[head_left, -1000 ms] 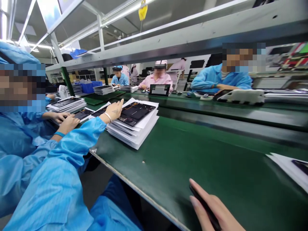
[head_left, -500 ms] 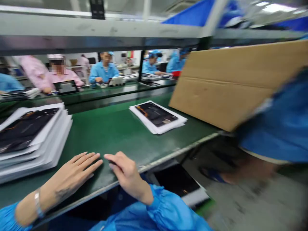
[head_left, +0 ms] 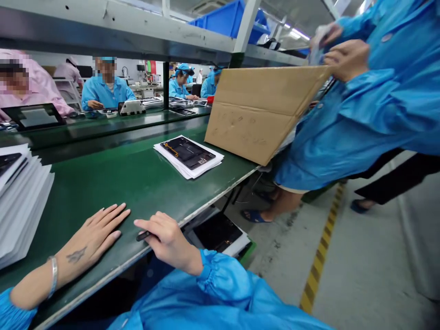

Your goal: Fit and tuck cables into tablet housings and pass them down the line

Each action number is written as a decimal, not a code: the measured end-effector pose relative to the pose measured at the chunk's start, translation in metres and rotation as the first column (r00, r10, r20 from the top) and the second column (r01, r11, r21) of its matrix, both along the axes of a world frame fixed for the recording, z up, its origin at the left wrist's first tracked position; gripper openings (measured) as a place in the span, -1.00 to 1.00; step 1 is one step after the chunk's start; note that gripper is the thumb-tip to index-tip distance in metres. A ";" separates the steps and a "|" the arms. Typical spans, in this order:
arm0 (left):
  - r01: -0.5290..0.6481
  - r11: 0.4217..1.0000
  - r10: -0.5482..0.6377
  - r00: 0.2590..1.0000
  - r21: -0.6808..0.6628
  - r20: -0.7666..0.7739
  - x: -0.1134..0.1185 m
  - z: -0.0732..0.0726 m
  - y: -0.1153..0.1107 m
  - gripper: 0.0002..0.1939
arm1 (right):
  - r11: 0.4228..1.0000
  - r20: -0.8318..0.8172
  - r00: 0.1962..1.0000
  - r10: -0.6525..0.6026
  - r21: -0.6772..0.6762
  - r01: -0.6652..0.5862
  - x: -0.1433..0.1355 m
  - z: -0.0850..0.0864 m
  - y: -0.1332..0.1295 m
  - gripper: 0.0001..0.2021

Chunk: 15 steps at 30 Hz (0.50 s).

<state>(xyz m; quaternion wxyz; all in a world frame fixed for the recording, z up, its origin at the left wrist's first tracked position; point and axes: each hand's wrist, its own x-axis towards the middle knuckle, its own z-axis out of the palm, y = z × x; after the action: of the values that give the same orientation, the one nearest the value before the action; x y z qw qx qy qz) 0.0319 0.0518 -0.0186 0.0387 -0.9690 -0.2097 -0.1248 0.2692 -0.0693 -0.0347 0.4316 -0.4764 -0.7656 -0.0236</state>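
My left hand (head_left: 90, 240) lies flat on the green tabletop (head_left: 103, 183), palm down with its fingers stretched out and nothing in it. Close to the table's front edge, my right hand (head_left: 170, 239) is closed around a small black stick-like object (head_left: 143, 235); most of it is hidden by the fingers. Beyond both hands rests a dark tablet screen panel (head_left: 188, 153) with an orange ribbon, on top of some white sheets (head_left: 217, 161). A tall pile of white sheets (head_left: 20, 215) with a dark panel on top stands left of my left hand.
A cardboard box (head_left: 250, 112) leans tilted at the table's right end, gripped by a co-worker in blue (head_left: 343, 119). Below the table edge, another dark panel (head_left: 216, 231) lies on white sheets. A metal shelf (head_left: 137, 39) crosses overhead. Other people sit opposite.
My view has swung to the right, so the table things appear farther left. The co-worker's upper body and hands on the box now show. My hands keep nearly the same pose.
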 end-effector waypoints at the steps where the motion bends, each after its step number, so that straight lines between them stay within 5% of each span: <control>1: -0.004 1.000 0.004 1.000 -0.007 -0.001 0.000 0.000 0.000 -0.44 | 1.000 0.027 1.000 -0.010 -0.006 0.010 0.001 -0.001 -0.001 -0.75; 6: -0.029 0.999 0.028 0.999 -0.038 -0.031 -0.003 0.000 0.006 -0.46 | 0.999 0.144 0.990 -0.012 -0.037 0.017 0.002 0.000 -0.001 -0.88; 11: -0.019 0.999 0.018 1.000 -0.028 -0.024 -0.002 -0.002 0.010 -0.44 | 0.993 0.245 0.969 -0.017 -0.105 0.044 0.029 0.024 0.023 -0.95; 15: 0.029 0.999 -0.031 0.997 0.032 0.069 0.000 -0.002 0.007 -0.40 | 0.984 0.382 0.924 -0.014 -0.161 0.082 0.063 0.048 0.067 -0.71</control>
<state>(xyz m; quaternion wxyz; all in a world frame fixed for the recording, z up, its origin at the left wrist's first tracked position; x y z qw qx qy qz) 0.0316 0.0586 -0.0208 0.0445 -0.9664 -0.1945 -0.1619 0.3322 -0.0020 0.0132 0.2313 -0.5174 -0.8218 -0.0590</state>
